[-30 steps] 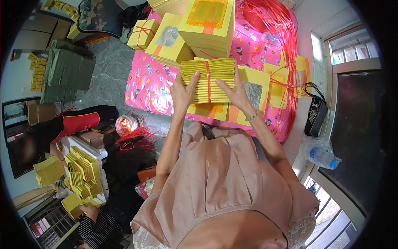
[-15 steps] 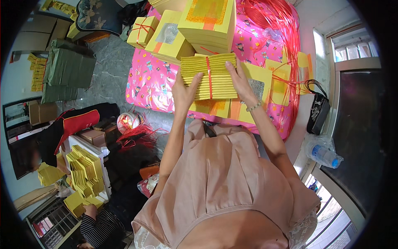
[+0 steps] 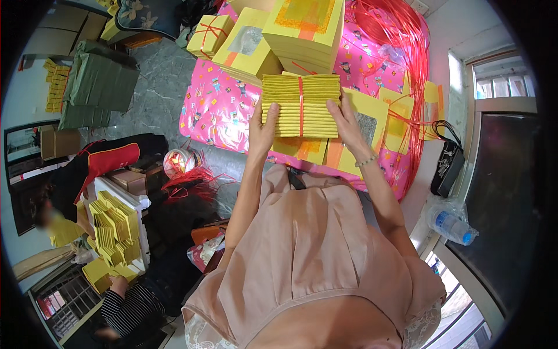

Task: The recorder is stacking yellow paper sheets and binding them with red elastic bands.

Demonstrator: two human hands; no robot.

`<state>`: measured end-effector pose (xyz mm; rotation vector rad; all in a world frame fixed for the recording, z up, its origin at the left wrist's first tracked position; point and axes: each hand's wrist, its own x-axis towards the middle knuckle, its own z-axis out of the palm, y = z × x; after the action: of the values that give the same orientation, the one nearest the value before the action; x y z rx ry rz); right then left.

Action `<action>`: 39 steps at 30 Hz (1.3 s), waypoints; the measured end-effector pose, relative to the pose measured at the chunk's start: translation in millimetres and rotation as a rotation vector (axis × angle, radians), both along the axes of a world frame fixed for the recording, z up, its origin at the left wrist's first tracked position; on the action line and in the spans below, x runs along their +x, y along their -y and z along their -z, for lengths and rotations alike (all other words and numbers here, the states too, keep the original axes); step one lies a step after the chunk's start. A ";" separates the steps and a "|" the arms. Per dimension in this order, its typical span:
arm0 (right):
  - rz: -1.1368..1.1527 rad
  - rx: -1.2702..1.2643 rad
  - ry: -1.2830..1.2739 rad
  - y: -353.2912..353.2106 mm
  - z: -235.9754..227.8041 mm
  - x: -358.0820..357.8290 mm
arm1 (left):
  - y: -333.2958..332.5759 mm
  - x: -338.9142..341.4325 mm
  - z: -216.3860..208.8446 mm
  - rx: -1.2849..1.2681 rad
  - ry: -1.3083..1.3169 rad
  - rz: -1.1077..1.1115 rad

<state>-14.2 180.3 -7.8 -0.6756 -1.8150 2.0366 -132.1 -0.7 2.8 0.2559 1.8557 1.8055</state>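
A thick bundle of folded yellow paper (image 3: 285, 121), with a red plastic strip (image 3: 301, 110) round its middle, is held level over the near part of the table. My left hand (image 3: 263, 129) grips its left end, thumb on top. On its right end my right hand (image 3: 347, 127) presses with the thumb, a beaded bracelet on that wrist. The undersides of the fingers are partly hidden. Under and beside the bundle lie flat yellow paper sheets (image 3: 367, 110), some with silver or gold patches. Just beyond stands a tall stack of yellow paper (image 3: 299, 43).
A pink patterned cloth (image 3: 215, 116) covers the table. Loose red strips (image 3: 407, 52) hang along its right side. At far left stands a small tied bundle (image 3: 210, 34). A plastic bottle (image 3: 453, 227) and black bag (image 3: 446, 160) are at right. Two people work lower left beside folded yellow papers (image 3: 116, 224).
The whole view has shifted slightly. My right hand has slid down the bundle's right end, its thumb now nearer the middle of that edge. My left hand keeps its hold.
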 end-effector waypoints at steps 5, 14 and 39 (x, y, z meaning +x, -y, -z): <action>-0.054 -0.020 0.015 1.1 2.5 0.1 | 4.2 -1.8 8.7 -0.012 -0.122 0.061; -0.042 -0.215 -0.001 -6.1 4.0 6.5 | 9.5 -5.5 6.5 0.054 -0.008 0.045; -0.004 -0.135 0.054 34.2 -24.7 10.8 | 13.1 -13.0 -1.8 0.112 0.367 0.032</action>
<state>-3.4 146.2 16.9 -0.7709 -1.7206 2.1788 -145.1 -13.8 4.6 -0.0080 1.4914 1.7967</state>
